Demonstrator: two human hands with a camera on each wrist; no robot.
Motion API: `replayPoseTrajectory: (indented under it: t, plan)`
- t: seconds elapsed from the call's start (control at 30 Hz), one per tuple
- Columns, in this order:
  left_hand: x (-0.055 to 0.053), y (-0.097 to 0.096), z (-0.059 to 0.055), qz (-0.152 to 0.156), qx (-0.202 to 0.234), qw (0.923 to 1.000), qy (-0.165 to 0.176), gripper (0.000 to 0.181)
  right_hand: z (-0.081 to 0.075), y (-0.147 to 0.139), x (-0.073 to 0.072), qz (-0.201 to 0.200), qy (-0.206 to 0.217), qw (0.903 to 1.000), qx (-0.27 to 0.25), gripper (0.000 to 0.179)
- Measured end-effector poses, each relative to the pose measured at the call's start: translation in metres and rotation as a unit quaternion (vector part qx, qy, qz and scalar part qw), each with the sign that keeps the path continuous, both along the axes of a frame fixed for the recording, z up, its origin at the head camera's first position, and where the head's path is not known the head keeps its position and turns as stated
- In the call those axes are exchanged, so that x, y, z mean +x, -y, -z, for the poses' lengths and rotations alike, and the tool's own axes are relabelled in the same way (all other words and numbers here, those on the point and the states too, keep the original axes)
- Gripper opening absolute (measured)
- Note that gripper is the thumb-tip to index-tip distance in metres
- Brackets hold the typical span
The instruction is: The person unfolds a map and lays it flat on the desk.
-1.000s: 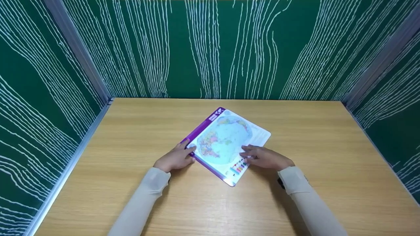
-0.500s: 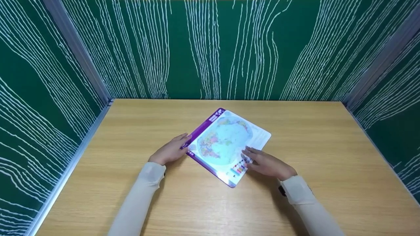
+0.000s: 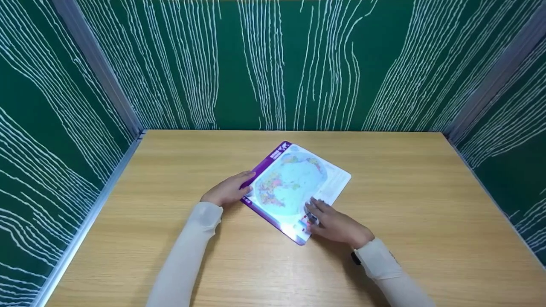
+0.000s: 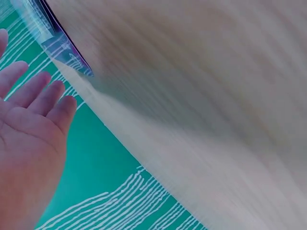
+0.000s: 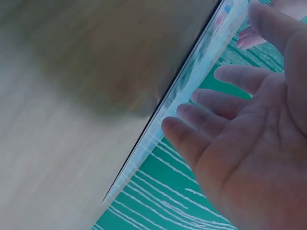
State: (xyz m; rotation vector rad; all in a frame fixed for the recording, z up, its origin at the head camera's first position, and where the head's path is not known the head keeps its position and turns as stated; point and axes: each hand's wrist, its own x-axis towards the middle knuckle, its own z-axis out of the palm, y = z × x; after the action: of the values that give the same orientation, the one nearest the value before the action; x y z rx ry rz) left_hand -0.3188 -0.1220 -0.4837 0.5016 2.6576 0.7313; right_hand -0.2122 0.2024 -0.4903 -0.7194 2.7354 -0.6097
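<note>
A thin, flat world map board (image 3: 294,175) with rounded corners lies turned at an angle on the table, a purple band along its upper-left edge. At its left corner is my left hand (image 3: 228,189), fingers reaching over the purple band. My right hand (image 3: 339,224) hovers over the lower-right edge, its fingers covering part of the coloured legend. In the left wrist view, the fingers of the left hand (image 4: 31,129) are relaxed and lightly bent beside the board's corner (image 4: 72,55). The right wrist view has the right hand (image 5: 244,134) spread, fingertips right at the board's edge (image 5: 165,112).
The wooden table (image 3: 396,170) extends around the board on all sides. Green walls (image 3: 388,64) with white wavy lines enclose it at the back and both sides, with grey posts (image 3: 100,68) at the corners. Light glares off the board's lower corner.
My left hand drew back slightly from the board's left corner, then came forward over the purple band. My right hand shifted down and left along the lower-right edge. The board stays nearly in place.
</note>
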Motion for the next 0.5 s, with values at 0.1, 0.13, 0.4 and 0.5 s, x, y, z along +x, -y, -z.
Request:
replayPoseTrajectory:
  t: [0.1, 0.13, 0.4, 0.5]
  plan:
    - [-0.001, -0.005, -0.001, -0.002, -0.001, 0.9999, 0.013, 0.059, 0.001, 0.005, 0.002, -0.005, -0.007, 1.0000, 0.003, 0.068]
    - [-0.001, -0.006, -0.001, -0.003, -0.002, 0.9998, 0.018, 0.059, 0.002, 0.006, 0.003, -0.009, -0.011, 0.9999, 0.004, 0.069]
    - [-0.002, -0.013, -0.002, -0.009, -0.011, 0.9990, 0.042, 0.059, 0.004, 0.016, 0.006, -0.009, -0.017, 0.9996, 0.021, 0.068]
    - [-0.003, -0.014, -0.001, -0.007, -0.021, 0.9988, 0.044, 0.058, 0.004, 0.018, 0.007, -0.009, -0.019, 0.9994, 0.028, 0.067]
